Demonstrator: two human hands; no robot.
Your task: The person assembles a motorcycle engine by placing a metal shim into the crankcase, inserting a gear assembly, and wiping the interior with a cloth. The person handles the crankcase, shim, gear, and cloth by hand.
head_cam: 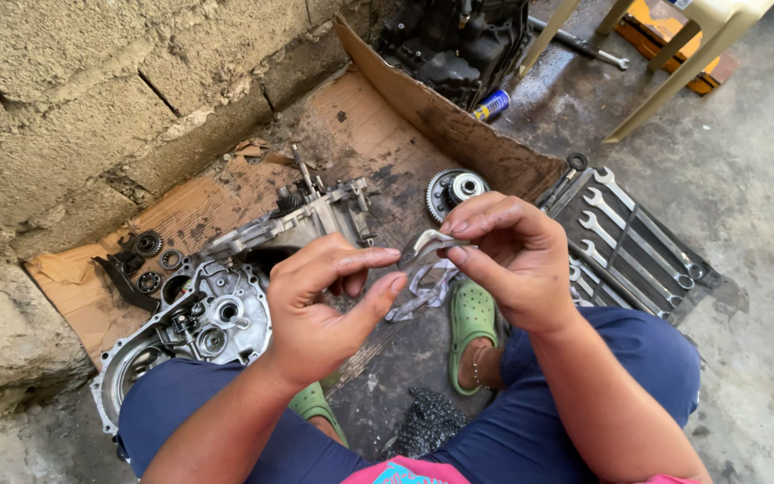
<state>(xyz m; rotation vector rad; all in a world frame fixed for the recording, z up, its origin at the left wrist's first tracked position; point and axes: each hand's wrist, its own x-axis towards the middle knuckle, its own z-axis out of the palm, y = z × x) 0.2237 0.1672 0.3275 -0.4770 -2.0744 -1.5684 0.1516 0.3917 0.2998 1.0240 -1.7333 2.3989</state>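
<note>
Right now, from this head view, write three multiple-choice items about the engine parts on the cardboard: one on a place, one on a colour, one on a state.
1. Where does the round toothed steel gear lie?
A. on the brown cardboard sheet
B. on the plastic chair
C. in the person's lap

2. What colour are the rubber clog sandals?
A. red
B. green
C. white

3. How is the small bent grey metal piece held?
A. lying loose on the floor
B. in the left hand alone
C. pinched between the left hand and right hand

Answers: 1 A, the gear sits on cardboard beside the wrench set. 2 B, both sandals are green. 3 C, fingertips of both hands meet on it.
</note>
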